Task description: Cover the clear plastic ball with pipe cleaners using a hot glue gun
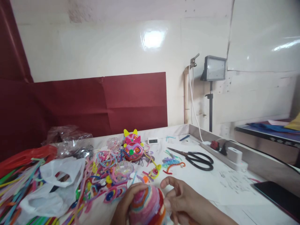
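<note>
At the bottom of the head view is a round ball (pixel 150 206) covered in curving bands of fuzzy pipe cleaner in pink, orange, red, blue and cream. My left hand (pixel 125 203) wraps round its left side, with the fingers over the top edge. On the right side, the thumb of my right hand (pixel 182 200) presses against the ball, its index finger bent above. The other right fingers are partly hidden. Just beyond the ball lie a yellow pipe-cleaner piece (pixel 154 172) and patterned pieces with a blue centre (pixel 110 196).
Loose pipe cleaners (pixel 14 193) and a white plastic bag (pixel 56 187) crowd the left. Behind stand a decorated animal head (pixel 133 150) and a small digital clock (pixel 153 141). Black-handled scissors (pixel 199 159), a power strip (pixel 236 161) and a phone (pixel 276 197) lie to the right.
</note>
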A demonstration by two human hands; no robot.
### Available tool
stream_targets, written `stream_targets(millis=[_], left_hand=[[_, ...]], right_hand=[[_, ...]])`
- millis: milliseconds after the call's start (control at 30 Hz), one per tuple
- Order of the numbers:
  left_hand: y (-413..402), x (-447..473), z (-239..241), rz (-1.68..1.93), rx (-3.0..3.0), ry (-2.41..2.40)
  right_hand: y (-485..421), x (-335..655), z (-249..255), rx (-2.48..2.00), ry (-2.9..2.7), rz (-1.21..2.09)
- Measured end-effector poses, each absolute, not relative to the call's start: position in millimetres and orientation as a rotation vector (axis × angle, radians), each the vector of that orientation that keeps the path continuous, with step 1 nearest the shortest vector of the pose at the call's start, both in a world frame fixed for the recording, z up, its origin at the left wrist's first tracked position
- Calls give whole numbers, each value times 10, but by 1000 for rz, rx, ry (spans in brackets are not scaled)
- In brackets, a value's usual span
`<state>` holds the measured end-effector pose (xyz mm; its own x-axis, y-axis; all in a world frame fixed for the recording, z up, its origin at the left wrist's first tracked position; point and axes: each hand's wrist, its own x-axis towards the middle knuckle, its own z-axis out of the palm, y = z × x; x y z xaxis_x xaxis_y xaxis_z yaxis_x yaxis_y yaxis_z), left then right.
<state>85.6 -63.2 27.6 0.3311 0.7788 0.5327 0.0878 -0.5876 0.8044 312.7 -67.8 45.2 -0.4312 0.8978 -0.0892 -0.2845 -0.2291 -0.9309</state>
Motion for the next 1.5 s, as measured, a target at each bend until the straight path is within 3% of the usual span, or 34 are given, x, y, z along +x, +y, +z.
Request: stream_targets(millis=[1500], left_hand=[[-602,863,239,1283,1786,659]], right_hand=[[-734,3040,422,-698,-1013,1755]])
